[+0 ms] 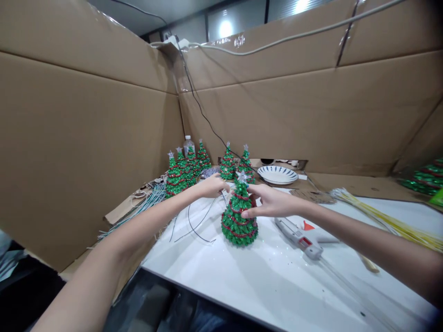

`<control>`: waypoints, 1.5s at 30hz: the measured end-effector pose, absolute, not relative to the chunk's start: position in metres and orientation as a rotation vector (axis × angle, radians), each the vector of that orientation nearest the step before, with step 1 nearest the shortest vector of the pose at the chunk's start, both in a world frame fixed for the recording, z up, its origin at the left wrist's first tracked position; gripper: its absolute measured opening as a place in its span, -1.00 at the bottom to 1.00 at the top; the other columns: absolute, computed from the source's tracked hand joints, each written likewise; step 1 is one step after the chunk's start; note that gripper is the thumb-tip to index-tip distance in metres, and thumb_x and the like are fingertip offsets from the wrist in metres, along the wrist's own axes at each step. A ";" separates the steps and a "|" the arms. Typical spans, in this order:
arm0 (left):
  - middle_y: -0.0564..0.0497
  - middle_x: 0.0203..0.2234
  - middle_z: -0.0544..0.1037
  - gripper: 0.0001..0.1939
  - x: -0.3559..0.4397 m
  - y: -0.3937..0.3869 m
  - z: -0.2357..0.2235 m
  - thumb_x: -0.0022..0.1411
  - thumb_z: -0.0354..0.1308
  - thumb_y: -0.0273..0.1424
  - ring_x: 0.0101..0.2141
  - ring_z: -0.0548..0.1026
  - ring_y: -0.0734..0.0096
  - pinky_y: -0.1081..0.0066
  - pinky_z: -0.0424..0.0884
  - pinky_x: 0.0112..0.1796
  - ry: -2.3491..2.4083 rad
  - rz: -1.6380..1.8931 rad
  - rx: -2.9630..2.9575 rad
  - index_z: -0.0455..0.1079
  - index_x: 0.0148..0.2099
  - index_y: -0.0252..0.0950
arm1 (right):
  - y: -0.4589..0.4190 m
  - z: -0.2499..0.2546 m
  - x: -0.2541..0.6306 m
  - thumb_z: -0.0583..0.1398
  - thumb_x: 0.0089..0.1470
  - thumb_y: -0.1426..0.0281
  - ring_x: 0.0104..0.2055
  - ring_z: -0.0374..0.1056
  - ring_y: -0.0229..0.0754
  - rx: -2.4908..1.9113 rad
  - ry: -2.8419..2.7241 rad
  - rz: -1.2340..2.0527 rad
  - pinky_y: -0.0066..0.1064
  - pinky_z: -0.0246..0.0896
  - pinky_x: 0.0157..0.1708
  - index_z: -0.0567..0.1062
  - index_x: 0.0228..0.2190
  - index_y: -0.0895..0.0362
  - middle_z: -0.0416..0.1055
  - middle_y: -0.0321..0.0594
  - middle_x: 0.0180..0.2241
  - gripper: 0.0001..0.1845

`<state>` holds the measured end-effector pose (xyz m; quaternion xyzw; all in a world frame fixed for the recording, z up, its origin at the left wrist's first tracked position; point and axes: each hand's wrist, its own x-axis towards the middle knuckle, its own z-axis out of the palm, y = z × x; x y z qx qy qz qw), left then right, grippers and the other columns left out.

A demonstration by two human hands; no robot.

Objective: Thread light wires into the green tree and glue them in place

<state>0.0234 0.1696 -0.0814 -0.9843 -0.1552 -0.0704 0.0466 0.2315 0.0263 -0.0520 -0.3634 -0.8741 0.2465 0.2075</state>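
Observation:
A small green Christmas tree with red garland and a clear star on top stands upright on the white tabletop. My right hand is wrapped round its upper right side, thumb at the front. To the left of the treetop, my left hand is closed in a pinch. A thin dark strand sticks out below its fingers toward the tree; its far end is hidden behind the branches. Loose dark wires lie on the table below my left hand.
More finished-looking trees stand at the back left, beside a plastic bottle. Behind is a striped plate. A glue gun lies right of the tree, yellow strands farther right. Cardboard walls enclose the table.

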 end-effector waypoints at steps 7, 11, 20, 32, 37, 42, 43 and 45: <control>-0.10 -0.07 0.58 -0.70 -0.018 0.152 -0.022 0.18 0.09 -0.56 -0.04 0.50 0.39 0.37 0.37 0.01 -0.445 -0.414 -3.184 0.48 -0.05 -0.32 | 0.023 -0.062 0.231 0.27 0.03 0.10 -0.26 0.39 -0.17 -1.026 -2.384 0.734 -0.33 0.37 -0.31 0.38 -0.08 0.12 0.44 -0.15 -0.15 -0.50; -0.07 -0.24 0.63 -0.76 -0.058 0.140 0.009 0.24 0.09 -0.38 -0.24 0.55 0.42 0.40 0.43 -0.16 -0.698 -0.456 -3.146 0.51 -0.10 -0.29 | 0.023 -0.065 0.232 0.26 0.04 0.11 -0.19 0.39 -0.14 -1.028 -2.362 0.754 -0.32 0.38 -0.28 0.38 -0.13 0.12 0.43 -0.14 -0.15 -0.56; -0.03 -0.30 0.65 -0.74 -0.096 0.128 -0.016 0.18 0.09 -0.36 -0.33 0.55 0.42 0.49 0.36 -0.29 -1.064 -0.038 -3.034 0.56 -0.17 -0.30 | 0.021 -0.067 0.235 0.22 0.01 -0.04 -0.19 0.42 -0.06 -1.270 -2.351 0.631 -0.27 0.37 -0.30 0.40 -0.07 0.14 0.45 -0.07 -0.11 -0.40; -0.10 -0.03 0.47 -0.65 0.000 0.175 -0.085 0.32 0.13 -0.25 -0.08 0.49 0.21 0.15 0.48 -0.09 -1.568 -0.161 -2.913 0.37 0.06 -0.34 | 0.009 -0.058 0.242 0.32 -0.09 0.02 -0.29 0.40 -0.21 -1.367 -2.294 0.705 -0.30 0.39 -0.29 0.15 0.24 0.10 0.24 0.01 0.18 -0.04; -0.12 0.00 0.45 -0.63 0.034 0.191 -0.100 0.31 0.15 -0.27 -0.06 0.48 0.21 0.14 0.48 -0.09 -1.756 -0.176 -2.844 0.34 0.10 -0.33 | -0.002 -0.054 0.268 0.30 -0.03 0.08 -0.30 0.38 -0.27 -1.314 -2.272 0.687 -0.34 0.36 -0.28 0.08 0.27 0.01 0.24 -0.03 0.19 -0.07; -0.12 0.00 0.45 -0.63 0.041 0.187 -0.106 0.31 0.15 -0.28 -0.06 0.48 0.21 0.15 0.48 -0.09 -1.889 -0.332 -2.851 0.33 0.11 -0.32 | -0.017 -0.051 0.291 0.32 -0.04 0.12 -0.32 0.36 -0.29 -1.319 -2.177 0.718 -0.33 0.35 -0.28 0.12 0.25 0.01 0.25 -0.01 0.17 -0.11; -0.12 0.00 0.45 -0.63 0.039 0.185 -0.103 0.31 0.15 -0.28 -0.06 0.48 0.22 0.15 0.48 -0.09 -1.889 -0.388 -2.867 0.33 0.10 -0.32 | -0.020 -0.049 0.294 0.32 -0.05 0.12 -0.32 0.35 -0.29 -1.320 -2.163 0.718 -0.33 0.35 -0.30 0.13 0.25 0.01 0.24 0.00 0.16 -0.11; -0.11 -0.02 0.46 -0.64 0.034 0.182 -0.091 0.31 0.15 -0.27 -0.08 0.49 0.21 0.16 0.49 -0.11 -1.862 -0.539 -2.904 0.35 0.08 -0.33 | -0.023 -0.044 0.297 0.34 -0.07 0.12 -0.34 0.34 -0.31 -1.311 -2.144 0.714 -0.34 0.34 -0.33 0.15 0.23 0.03 0.24 0.00 0.16 -0.10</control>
